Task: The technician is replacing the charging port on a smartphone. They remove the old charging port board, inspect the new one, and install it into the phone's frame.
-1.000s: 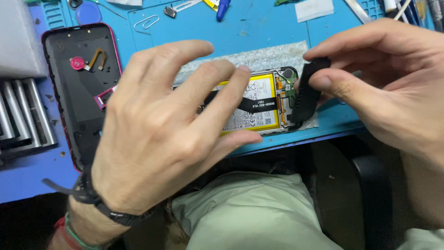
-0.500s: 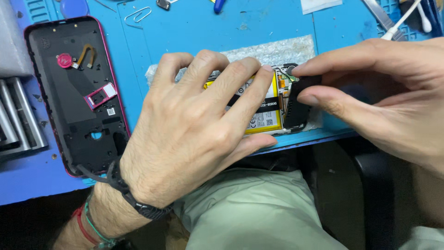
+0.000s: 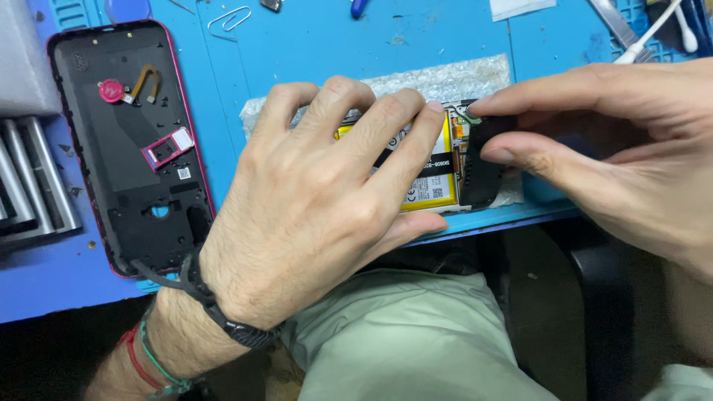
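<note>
Nearest the camera, pale green trousers [image 3: 416,334] fill the bottom of the view, the person's lap tucked just under the edge of the blue worktop [image 3: 334,52]. Above the lap comes the left hand [image 3: 319,200], wrist ringed by a black braided cord bracelet [image 3: 223,312] and thinner red and green ones, palm down and fingers spread flat, pressing on the opened phone body with the yellow rectangular battery [image 3: 431,174]. That phone lies at the near edge of the worktop, resting on a strip of clear bubble wrap [image 3: 445,82]. Its fingertips reach just to the battery's top rim; the hand is splayed, not gripping anything.

From the right edge, the right hand [image 3: 616,148] comes in, thumb and forefinger pinched on a small black plastic cover piece [image 3: 486,167] standing at the phone's right end, just beside the battery. A sliver of green circuit board shows under the forefinger tip.

To the left, well apart, a dark phone back cover with a pink-red rim [image 3: 130,141] lies inside-up, with a round pink part, a curved gold flex strip and a small pink tray on it. Left again, grey metal bars [image 3: 30,178] sit at the edge.

Farther back: a bent silver paper clip [image 3: 230,18], and at far right white cotton swabs [image 3: 657,33].
</note>
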